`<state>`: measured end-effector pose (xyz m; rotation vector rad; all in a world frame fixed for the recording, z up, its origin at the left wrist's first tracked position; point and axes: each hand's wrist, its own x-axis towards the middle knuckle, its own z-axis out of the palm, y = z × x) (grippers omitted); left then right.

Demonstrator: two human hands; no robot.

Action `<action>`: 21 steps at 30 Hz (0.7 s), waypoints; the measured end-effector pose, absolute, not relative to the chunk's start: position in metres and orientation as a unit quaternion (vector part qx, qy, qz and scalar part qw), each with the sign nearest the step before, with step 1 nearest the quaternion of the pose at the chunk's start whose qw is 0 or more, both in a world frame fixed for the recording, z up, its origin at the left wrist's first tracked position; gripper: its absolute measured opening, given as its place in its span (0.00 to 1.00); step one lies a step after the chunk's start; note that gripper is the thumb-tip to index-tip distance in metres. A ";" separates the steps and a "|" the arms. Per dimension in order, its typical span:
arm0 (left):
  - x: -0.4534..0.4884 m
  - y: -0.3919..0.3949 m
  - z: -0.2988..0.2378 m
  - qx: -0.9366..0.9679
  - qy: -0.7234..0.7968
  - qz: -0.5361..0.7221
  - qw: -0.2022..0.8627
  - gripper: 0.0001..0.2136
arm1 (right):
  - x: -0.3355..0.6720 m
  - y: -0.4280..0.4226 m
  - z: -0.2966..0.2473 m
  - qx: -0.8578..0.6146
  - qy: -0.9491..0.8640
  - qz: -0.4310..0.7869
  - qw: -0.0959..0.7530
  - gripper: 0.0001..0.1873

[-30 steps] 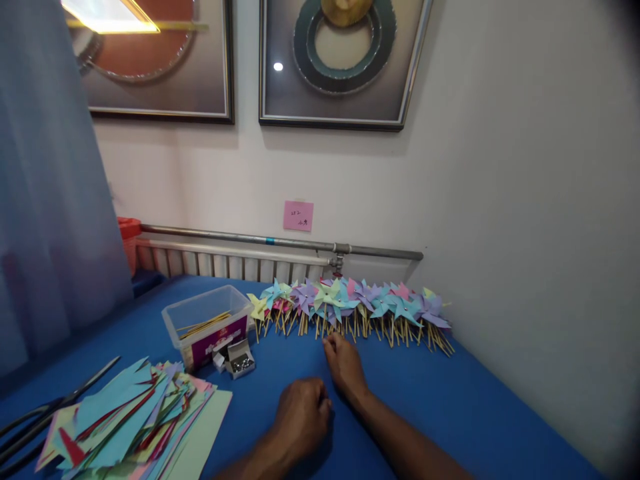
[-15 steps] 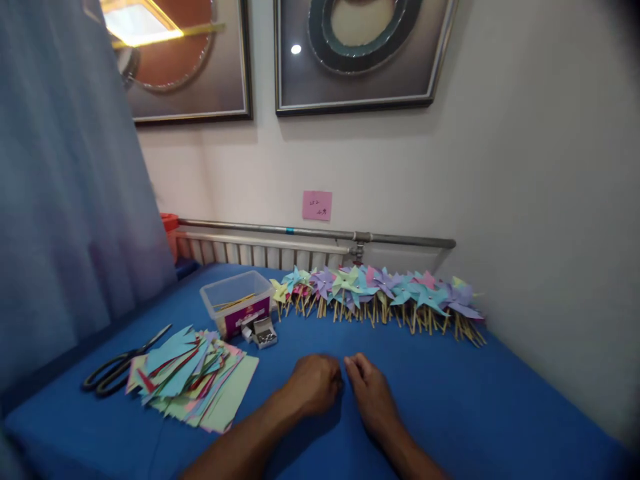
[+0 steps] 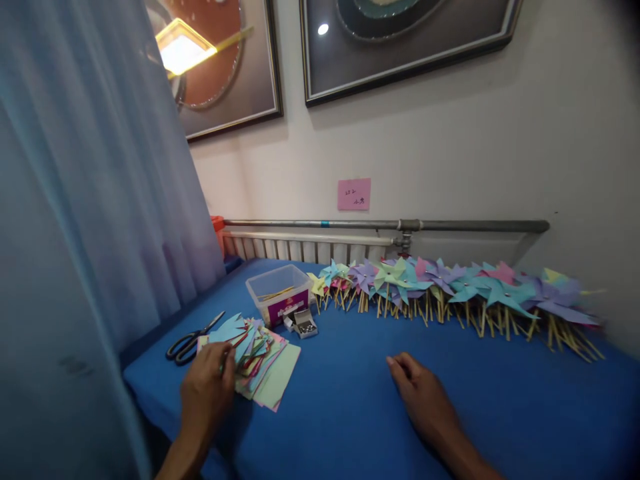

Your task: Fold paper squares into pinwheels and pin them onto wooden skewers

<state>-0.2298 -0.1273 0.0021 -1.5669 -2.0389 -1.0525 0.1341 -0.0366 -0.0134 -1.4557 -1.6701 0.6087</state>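
My left hand (image 3: 209, 387) is over the near left side of a pile of cut coloured paper pieces (image 3: 273, 380). Its fingers are bent, with a small gap between thumb and forefinger, and no paper is visibly lifted. My right hand (image 3: 423, 393) rests above the blue-covered table (image 3: 345, 400), thumb pressed against curled fingers; whatever they may hold is hidden. Left of the pile lie black-handled scissors (image 3: 193, 341). Behind it stand a clear plastic tub (image 3: 287, 300) with thin sticks inside and a small open box (image 3: 304, 325) of shiny little pins.
A long row of paper pinwheels (image 3: 445, 283) on sticks lies along the back right. Behind the table run a metal pipe (image 3: 465, 226) and a radiator (image 3: 310, 250). A blue curtain (image 3: 115, 167) hangs at left. A pink note (image 3: 354, 194) is on the wall.
My left hand has moved left from beside my right hand to the paper pile. The right hand keeps its curled shape. The view has turned left.
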 end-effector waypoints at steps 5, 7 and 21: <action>-0.289 -0.111 0.008 -0.527 -0.777 -0.330 0.097 0.19 | 0.134 -0.037 -0.011 -0.584 -0.666 0.234 0.402 0.20; -0.296 -0.105 0.004 -0.524 -0.788 -0.319 0.043 0.20 | 0.134 -0.038 -0.010 -0.587 -0.665 0.234 0.398 0.21; -0.290 -0.092 0.004 -0.544 -0.801 -0.234 0.094 0.25 | 0.133 -0.037 -0.012 -0.578 -0.668 0.237 0.405 0.21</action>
